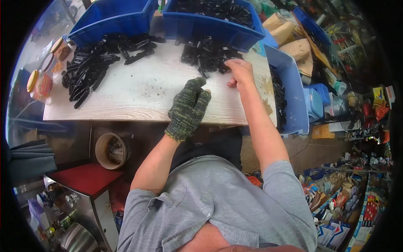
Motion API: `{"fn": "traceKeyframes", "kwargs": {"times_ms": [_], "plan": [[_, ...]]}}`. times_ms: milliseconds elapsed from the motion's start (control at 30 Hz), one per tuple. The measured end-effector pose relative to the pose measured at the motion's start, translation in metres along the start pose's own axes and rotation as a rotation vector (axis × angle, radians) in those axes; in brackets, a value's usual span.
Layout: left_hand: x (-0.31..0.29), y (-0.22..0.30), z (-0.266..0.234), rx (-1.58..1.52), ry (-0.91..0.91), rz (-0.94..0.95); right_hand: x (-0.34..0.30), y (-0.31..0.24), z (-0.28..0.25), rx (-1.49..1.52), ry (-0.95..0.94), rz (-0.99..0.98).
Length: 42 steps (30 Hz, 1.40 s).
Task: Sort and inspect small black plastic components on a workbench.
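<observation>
My left hand (189,108), in a dark green knitted glove, is curled closed above the table (142,94) near its front edge. What it holds, if anything, is hidden by the fingers. My bare right hand (241,73) reaches to the right edge of a pile of small black plastic pieces (205,54). Its fingertips are bent together against the pieces, and I cannot make out whether one is between them. Long black plastic strips (90,67) lie heaped on the table's left side, well apart from both hands.
At the back stand a blue bin (115,23) and another blue bin (201,28) full of black pieces. A lighter blue tub (296,90) adjoins the table's right side. Lidded jars (40,85) line the left edge. Below are a round bucket (102,151) and a red-topped cabinet (84,178).
</observation>
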<state>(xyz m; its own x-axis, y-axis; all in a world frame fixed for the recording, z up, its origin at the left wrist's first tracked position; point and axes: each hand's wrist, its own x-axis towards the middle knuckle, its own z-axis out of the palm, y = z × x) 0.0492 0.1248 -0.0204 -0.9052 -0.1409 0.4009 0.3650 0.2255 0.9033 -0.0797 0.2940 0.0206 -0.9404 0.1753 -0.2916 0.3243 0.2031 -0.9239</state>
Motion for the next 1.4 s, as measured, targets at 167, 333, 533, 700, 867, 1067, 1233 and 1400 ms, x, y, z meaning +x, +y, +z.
{"fn": "traceKeyframes", "kwargs": {"times_ms": [167,333,533,700,867,1067,1233,1400], "plan": [[0.025,-0.007,-0.006,-0.197,-0.077,-0.232,-0.006,0.009,-0.008,0.08,0.007,-0.036],[0.065,-0.017,-0.002,-0.358,-0.106,-0.428,-0.025,0.025,-0.001,0.114,-0.101,-0.15],[0.074,-0.033,-0.002,-0.051,-0.332,-0.288,-0.048,0.024,0.008,0.119,-0.239,-0.178],[0.05,-0.037,0.008,0.142,-0.05,0.209,-0.051,0.022,0.007,0.142,-0.346,-0.132],[0.042,-0.012,-0.003,0.39,-0.123,0.217,-0.071,0.014,0.026,0.209,-0.375,-0.079],[0.071,-0.025,-0.075,0.764,0.342,0.245,-0.07,0.029,0.033,0.361,-0.326,-0.099],[0.121,-0.031,-0.139,1.223,0.245,-0.254,-0.075,0.022,0.039,0.446,-0.326,-0.103],[0.11,-0.031,-0.138,1.2,0.072,-0.271,-0.074,0.028,0.036,0.434,-0.323,-0.132]]}}
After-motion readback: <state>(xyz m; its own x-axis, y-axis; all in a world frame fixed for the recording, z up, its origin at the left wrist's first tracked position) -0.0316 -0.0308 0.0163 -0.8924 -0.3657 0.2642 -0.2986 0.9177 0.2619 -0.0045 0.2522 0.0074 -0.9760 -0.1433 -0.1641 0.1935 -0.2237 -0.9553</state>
